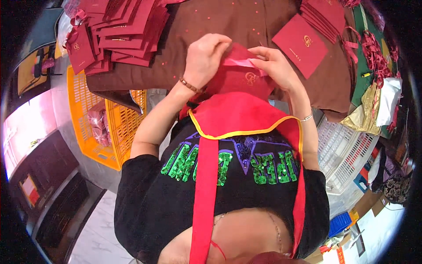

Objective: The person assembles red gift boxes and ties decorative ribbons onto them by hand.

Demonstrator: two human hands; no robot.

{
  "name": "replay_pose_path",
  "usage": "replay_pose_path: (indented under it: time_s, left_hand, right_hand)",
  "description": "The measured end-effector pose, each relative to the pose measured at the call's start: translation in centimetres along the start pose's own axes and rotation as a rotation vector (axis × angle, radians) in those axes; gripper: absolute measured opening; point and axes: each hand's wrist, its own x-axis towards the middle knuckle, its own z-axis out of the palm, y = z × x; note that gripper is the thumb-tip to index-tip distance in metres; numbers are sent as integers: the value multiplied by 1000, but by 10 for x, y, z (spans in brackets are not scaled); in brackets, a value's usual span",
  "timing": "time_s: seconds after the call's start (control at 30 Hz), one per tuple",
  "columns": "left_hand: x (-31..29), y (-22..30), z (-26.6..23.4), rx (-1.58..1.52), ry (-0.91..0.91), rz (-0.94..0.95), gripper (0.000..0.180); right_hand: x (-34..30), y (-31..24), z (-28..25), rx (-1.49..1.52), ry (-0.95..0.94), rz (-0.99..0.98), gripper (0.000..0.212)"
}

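Note:
A dark red paper gift bag (pixel 236 82) with a gold emblem lies in front of me at the table's near edge. Across its upper part runs a shiny pink strip (pixel 239 62) that looks like ribbon. My left hand (pixel 205 57) is closed in a pinch at the bag's upper left; its fingertips hide what exactly they grip. On the other side my right hand (pixel 276 66) has thumb and fingers bent around the bag's right edge, close to the strip's end.
Stacked red bags (pixel 127 33) fill the table's far left. Another bag (pixel 301 45) lies at the right, beside a second stack (pixel 324 20) and a heap of red ribbons (pixel 378 57). Orange plastic crates (pixel 90 143) stand at left below the brown tablecloth (pixel 198 17); a white crate (pixel 345 154) is at right.

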Motion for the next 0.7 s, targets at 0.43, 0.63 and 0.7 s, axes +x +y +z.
replay_pose_path:
  time_s: [0.43, 0.63, 0.7]
  left_hand:
    - [-16, 13, 21, -19, -77, 53, 4]
    - [-17, 10, 25, 157, -90, 207, 4]
    - [-16, 14, 25, 215, -108, 221, 4]
  right_hand:
    - [4, 3, 6, -144, 19, -88, 29]
    - [3, 5, 9, -280, 95, -132, 28]
    - [1, 4, 12, -348, 128, -162, 28]
